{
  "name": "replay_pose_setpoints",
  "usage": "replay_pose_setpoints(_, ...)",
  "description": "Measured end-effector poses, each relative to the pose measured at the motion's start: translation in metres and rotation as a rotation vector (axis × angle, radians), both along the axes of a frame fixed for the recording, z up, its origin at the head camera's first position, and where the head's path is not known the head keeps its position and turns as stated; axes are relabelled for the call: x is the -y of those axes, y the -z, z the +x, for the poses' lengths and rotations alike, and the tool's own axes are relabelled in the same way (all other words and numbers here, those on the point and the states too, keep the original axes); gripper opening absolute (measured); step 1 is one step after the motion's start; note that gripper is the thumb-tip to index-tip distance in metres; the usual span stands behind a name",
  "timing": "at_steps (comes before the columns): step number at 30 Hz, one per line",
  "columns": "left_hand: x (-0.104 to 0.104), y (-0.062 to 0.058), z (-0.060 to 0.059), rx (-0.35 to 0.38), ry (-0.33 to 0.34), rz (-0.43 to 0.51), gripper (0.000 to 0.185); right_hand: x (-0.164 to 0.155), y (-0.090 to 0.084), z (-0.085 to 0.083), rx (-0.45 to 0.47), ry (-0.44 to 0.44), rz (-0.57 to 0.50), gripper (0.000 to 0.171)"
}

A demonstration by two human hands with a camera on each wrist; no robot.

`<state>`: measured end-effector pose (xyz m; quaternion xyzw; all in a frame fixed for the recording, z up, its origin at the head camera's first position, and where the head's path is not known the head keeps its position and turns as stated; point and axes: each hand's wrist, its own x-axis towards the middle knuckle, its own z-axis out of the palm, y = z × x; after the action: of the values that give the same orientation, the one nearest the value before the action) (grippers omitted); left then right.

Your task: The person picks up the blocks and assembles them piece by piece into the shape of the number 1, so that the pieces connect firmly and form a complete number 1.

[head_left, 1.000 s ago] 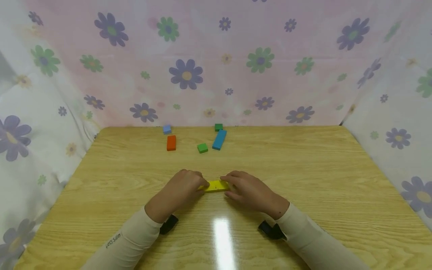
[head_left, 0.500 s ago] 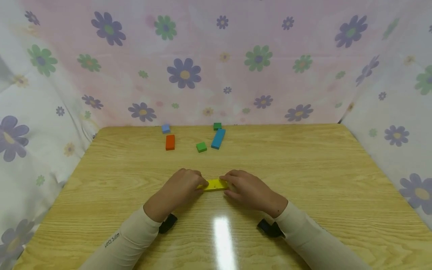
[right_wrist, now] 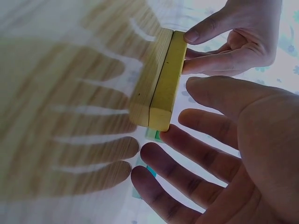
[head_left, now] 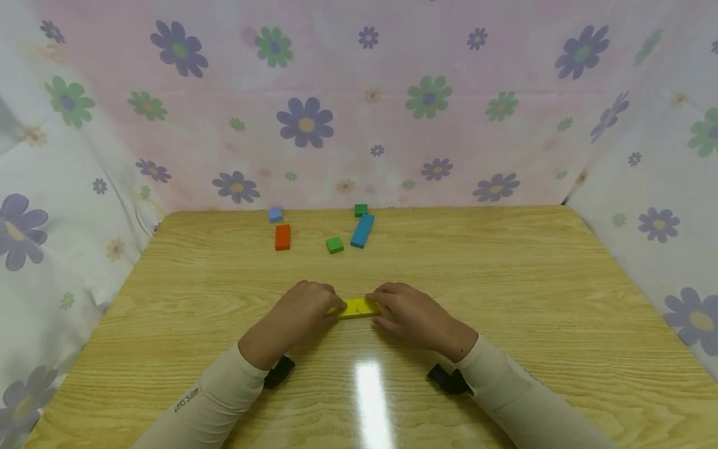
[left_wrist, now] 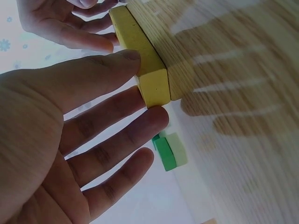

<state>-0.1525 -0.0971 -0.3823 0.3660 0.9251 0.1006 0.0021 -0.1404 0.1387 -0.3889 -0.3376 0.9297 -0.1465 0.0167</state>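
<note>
Yellow block [head_left: 357, 308] lies flat on the tabletop [head_left: 505, 299], midway between the side edges, nearer the front edge. Left hand [head_left: 303, 312] holds its left end, thumb on the near side, fingertips [left_wrist: 156, 114] at the end face, fingers only slightly bent. Right hand [head_left: 406, 312] likewise at the right end, fingers spread, thumb alongside. Along the far edge: orange block [head_left: 283, 237], small blue cube [head_left: 275, 214], two green cubes [head_left: 335, 244], long blue block [head_left: 362, 231].
</note>
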Motion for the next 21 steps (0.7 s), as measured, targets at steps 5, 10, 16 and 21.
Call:
replay_pose_setpoints(5,0.0002,-0.0019,-0.0003,0.009,-0.004,0.0,0.022,0.0004,0.0,-0.0009,0.004,0.006,0.004,0.041)
replay_pose_setpoints(10,0.0013,-0.0031,0.0006,0.028,-0.009,0.008,0.022,-0.0001,0.0013,-0.001,0.014,0.007,0.008,0.041)
replay_pose_setpoints(16,0.0004,-0.0026,0.0001,0.007,0.0,0.013,0.021,-0.0002,0.0013,-0.0007,-0.009,0.011,0.0,0.04)
replay_pose_setpoints(21,0.0001,-0.0011,0.0003,0.007,-0.002,-0.01,0.021,0.0007,0.0019,-0.0003,-0.005,0.012,0.006,0.04)
